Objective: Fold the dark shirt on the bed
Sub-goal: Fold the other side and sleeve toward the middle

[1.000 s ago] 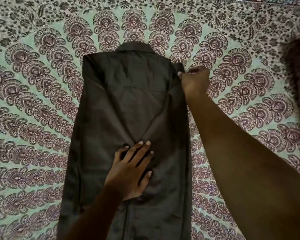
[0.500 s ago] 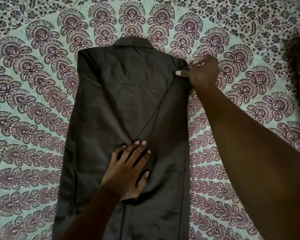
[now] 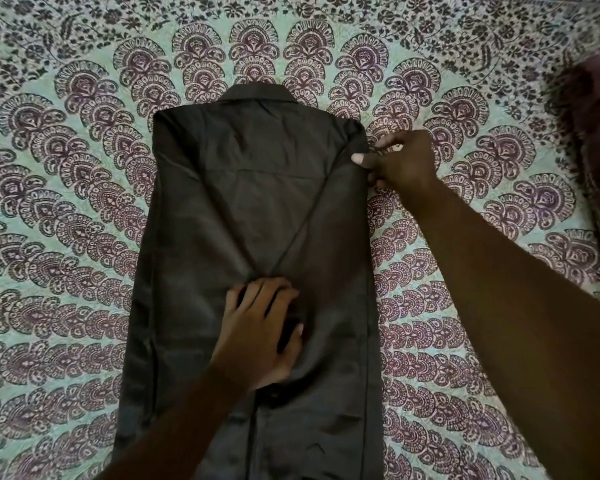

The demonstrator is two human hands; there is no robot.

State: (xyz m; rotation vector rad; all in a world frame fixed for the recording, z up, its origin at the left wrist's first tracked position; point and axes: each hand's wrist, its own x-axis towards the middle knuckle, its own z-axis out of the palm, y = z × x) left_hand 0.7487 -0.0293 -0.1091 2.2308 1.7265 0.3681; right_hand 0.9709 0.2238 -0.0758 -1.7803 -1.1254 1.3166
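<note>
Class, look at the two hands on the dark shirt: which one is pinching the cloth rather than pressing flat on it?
The right hand, pinching the dark shirt at its shoulder edge; the left hand lies flat mid-shirt.

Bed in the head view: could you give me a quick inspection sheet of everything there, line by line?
Surface: patterned bedspread, green with purple motifs, spread flat.
Job's things: dark shirt lies flat, collar away from the person, sides folded in, diagonal folds meeting in a V near the middle.
Clutter: nothing seen.
Grips: left hand presses flat on the shirt's middle, just below the V; right hand pinches the shirt's edge on the person's right, near the shoulder.
Cables: nothing seen.
Surroundings: a dark blurred thing at the right edge; cannot tell what it is.
</note>
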